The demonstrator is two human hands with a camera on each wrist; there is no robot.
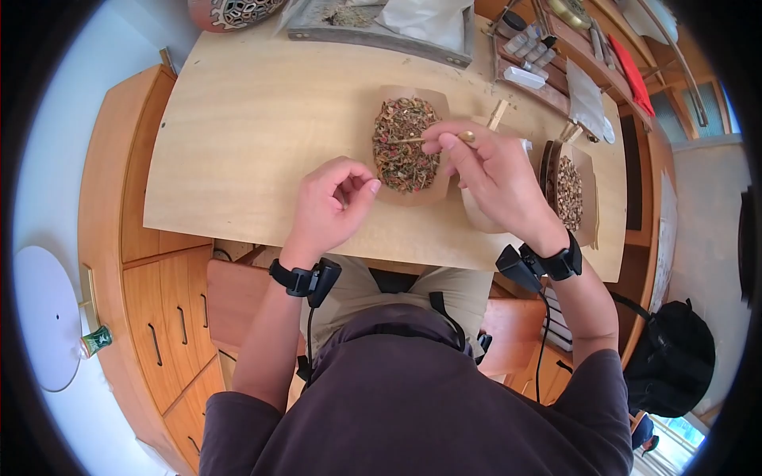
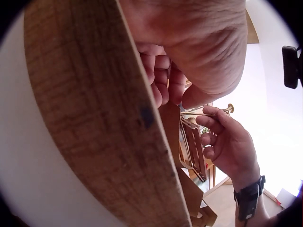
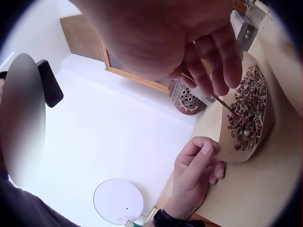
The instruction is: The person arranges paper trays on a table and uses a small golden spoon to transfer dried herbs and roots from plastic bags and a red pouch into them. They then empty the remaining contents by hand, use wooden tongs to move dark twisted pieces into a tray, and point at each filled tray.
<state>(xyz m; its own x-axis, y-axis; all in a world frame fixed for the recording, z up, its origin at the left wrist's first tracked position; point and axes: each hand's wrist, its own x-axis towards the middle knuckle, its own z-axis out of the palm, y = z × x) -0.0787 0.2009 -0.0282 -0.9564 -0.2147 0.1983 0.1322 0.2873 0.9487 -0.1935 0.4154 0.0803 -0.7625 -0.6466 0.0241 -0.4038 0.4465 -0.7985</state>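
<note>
A brown paper tray [image 1: 429, 193] of mixed dried herbs and petals [image 1: 406, 170] lies on the table in the head view. The right hand [image 1: 500, 170] pinches a thin brass-coloured stick [image 1: 410, 140] with a small spoon-like end [image 1: 467, 136]; its other tip reaches into the herbs, also seen in the right wrist view [image 3: 222, 102]. At the tray's near left corner, the left hand [image 1: 333, 202] pinches the paper edge between thumb and index finger, its other fingers curled. In the left wrist view the tabletop edge [image 2: 94, 113] hides much of the tray.
Right of the herbs, partly under the right forearm, is a pale container [image 1: 479, 216]. Beyond it stands another paper tray [image 1: 588, 198] of chopped brown pieces. A grey tray [image 1: 381, 44] and a wooden rack [image 1: 548, 75] line the far side.
</note>
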